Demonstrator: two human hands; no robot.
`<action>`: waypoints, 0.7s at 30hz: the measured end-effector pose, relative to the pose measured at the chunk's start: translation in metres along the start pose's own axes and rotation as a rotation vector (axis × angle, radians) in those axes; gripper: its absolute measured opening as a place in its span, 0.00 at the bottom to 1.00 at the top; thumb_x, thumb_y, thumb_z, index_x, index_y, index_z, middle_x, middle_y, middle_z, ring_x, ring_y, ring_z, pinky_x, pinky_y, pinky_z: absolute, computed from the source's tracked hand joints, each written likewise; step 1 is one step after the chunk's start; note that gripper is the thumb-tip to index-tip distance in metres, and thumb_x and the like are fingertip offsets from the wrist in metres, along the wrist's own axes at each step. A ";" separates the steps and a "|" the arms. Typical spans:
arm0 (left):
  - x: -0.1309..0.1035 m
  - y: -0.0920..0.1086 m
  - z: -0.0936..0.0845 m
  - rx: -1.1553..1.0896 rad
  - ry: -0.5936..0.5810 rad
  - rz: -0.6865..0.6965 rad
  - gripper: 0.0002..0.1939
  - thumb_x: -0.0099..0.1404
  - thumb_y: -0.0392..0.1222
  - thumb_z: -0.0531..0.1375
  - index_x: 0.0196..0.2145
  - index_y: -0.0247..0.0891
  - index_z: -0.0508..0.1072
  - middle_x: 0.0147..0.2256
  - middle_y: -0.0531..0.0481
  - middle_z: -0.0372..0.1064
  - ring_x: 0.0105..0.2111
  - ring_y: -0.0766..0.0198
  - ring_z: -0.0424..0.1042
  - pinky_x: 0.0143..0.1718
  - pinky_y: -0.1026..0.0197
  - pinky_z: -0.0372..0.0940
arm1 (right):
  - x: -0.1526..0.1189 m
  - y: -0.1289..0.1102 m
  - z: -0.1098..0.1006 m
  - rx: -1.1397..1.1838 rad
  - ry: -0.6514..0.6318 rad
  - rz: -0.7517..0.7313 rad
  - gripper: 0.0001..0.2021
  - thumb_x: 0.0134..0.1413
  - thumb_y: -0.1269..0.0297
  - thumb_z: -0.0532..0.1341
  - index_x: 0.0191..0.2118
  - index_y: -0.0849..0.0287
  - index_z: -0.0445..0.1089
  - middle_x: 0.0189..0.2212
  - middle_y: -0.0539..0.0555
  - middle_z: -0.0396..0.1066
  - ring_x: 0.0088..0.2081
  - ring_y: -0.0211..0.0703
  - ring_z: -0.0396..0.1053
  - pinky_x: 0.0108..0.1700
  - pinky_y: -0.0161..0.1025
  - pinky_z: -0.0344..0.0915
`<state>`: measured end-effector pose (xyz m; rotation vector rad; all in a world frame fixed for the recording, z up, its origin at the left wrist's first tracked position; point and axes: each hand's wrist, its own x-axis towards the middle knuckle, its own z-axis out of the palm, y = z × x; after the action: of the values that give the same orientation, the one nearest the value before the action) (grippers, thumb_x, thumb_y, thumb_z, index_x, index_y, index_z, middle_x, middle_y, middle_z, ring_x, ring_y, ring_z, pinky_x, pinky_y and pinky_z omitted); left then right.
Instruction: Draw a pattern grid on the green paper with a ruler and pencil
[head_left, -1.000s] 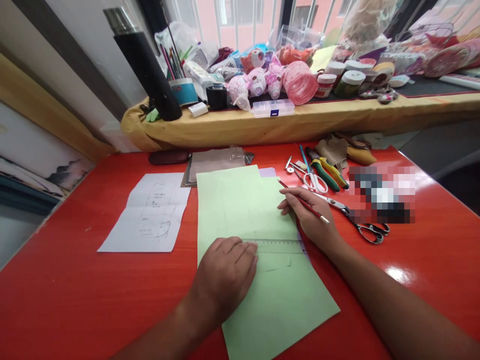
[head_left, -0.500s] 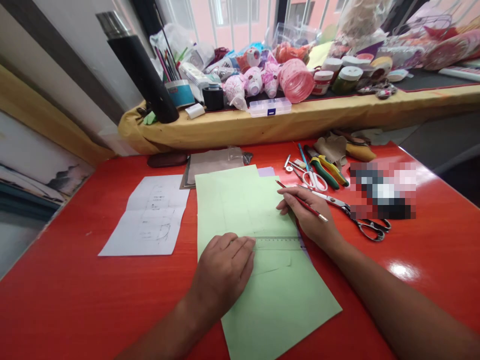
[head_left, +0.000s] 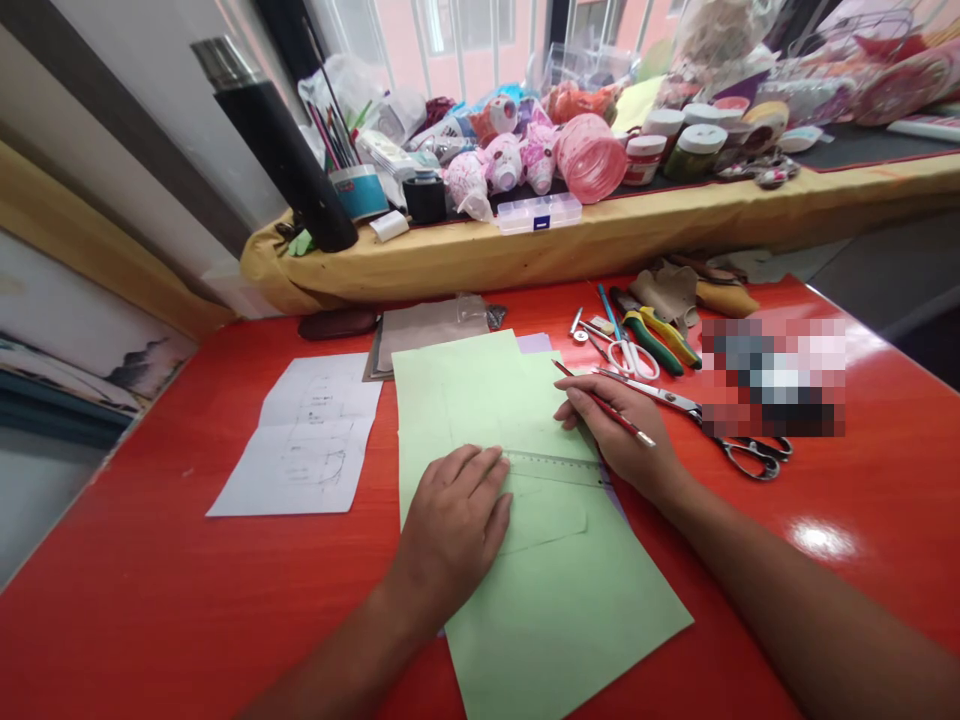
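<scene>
A light green paper sheet point(head_left: 480, 400) lies on the red table point(head_left: 150, 600). My left hand point(head_left: 457, 520) rests flat on it, fingertips pressing the left end of a clear ruler point(head_left: 555, 468) that lies across the sheet. My right hand point(head_left: 622, 425) sits at the sheet's right edge, above the ruler's right end, and grips a thin red pencil point(head_left: 604, 404) that points up and left. Faint pencil lines show on the green sheet below the ruler.
A white sheet with sketches point(head_left: 304, 435) lies to the left. Scissors point(head_left: 712, 420), small white-handled scissors point(head_left: 630, 357), green-yellow pliers point(head_left: 656, 338) and a blurred object lie to the right. Grey card point(head_left: 427, 328) sits behind the green sheet. A cluttered yellow-draped ledge point(head_left: 600, 245) runs along the back.
My left hand and the ruler have shifted a little up the green sheet. My right hand with the pencil has stayed almost in place.
</scene>
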<state>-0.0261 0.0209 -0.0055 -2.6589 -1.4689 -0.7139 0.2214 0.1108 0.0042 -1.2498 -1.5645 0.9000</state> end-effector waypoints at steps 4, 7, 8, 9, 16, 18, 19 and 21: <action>0.000 -0.001 0.005 0.011 -0.037 -0.034 0.19 0.80 0.40 0.57 0.64 0.37 0.74 0.63 0.42 0.77 0.61 0.46 0.73 0.59 0.41 0.71 | -0.001 -0.002 -0.001 -0.019 0.017 -0.036 0.11 0.73 0.56 0.62 0.49 0.54 0.80 0.32 0.53 0.84 0.32 0.47 0.81 0.42 0.45 0.77; 0.000 -0.001 0.007 0.023 -0.055 -0.060 0.22 0.80 0.40 0.57 0.68 0.36 0.70 0.66 0.40 0.73 0.65 0.44 0.70 0.61 0.39 0.68 | -0.003 -0.006 -0.002 -0.055 0.007 -0.079 0.11 0.73 0.57 0.62 0.49 0.54 0.81 0.33 0.53 0.84 0.34 0.47 0.81 0.43 0.45 0.77; 0.000 -0.001 0.007 0.026 -0.058 -0.065 0.23 0.80 0.40 0.57 0.69 0.35 0.69 0.67 0.39 0.71 0.66 0.43 0.68 0.62 0.38 0.67 | -0.004 -0.007 -0.002 -0.082 -0.002 -0.102 0.11 0.73 0.58 0.61 0.49 0.54 0.81 0.33 0.53 0.84 0.35 0.47 0.82 0.44 0.45 0.77; 0.000 -0.001 0.007 0.029 -0.059 -0.067 0.24 0.80 0.41 0.57 0.69 0.34 0.68 0.68 0.38 0.70 0.67 0.42 0.68 0.63 0.38 0.66 | -0.005 -0.007 -0.002 -0.116 -0.016 -0.126 0.11 0.74 0.59 0.61 0.49 0.54 0.81 0.34 0.53 0.84 0.35 0.47 0.82 0.44 0.45 0.77; 0.001 0.001 0.003 0.014 -0.030 -0.016 0.17 0.81 0.39 0.55 0.62 0.35 0.74 0.60 0.41 0.77 0.59 0.47 0.73 0.59 0.43 0.70 | -0.008 -0.004 0.002 -0.273 -0.134 -0.234 0.10 0.73 0.61 0.62 0.50 0.51 0.81 0.37 0.53 0.87 0.38 0.51 0.85 0.44 0.47 0.78; 0.001 0.002 0.002 0.012 -0.023 -0.008 0.17 0.81 0.38 0.55 0.62 0.34 0.74 0.59 0.40 0.78 0.58 0.47 0.73 0.59 0.43 0.70 | -0.009 -0.003 0.003 -0.269 -0.133 -0.236 0.10 0.74 0.60 0.61 0.49 0.50 0.81 0.37 0.53 0.87 0.38 0.51 0.86 0.43 0.47 0.78; 0.001 0.002 0.002 0.012 -0.021 -0.008 0.17 0.81 0.38 0.55 0.62 0.34 0.74 0.59 0.40 0.78 0.58 0.47 0.73 0.59 0.43 0.70 | -0.009 -0.003 0.003 -0.267 -0.134 -0.236 0.10 0.75 0.60 0.61 0.50 0.50 0.81 0.36 0.53 0.87 0.37 0.51 0.86 0.43 0.46 0.78; 0.001 0.002 0.003 0.015 -0.024 -0.013 0.17 0.81 0.38 0.55 0.62 0.35 0.74 0.60 0.40 0.77 0.59 0.47 0.73 0.59 0.42 0.70 | -0.008 -0.002 0.003 -0.262 -0.135 -0.237 0.11 0.76 0.59 0.60 0.50 0.51 0.81 0.36 0.52 0.87 0.37 0.50 0.86 0.41 0.45 0.78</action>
<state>-0.0228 0.0215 -0.0076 -2.6594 -1.4919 -0.6711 0.2186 0.1020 0.0037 -1.1678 -1.9416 0.6532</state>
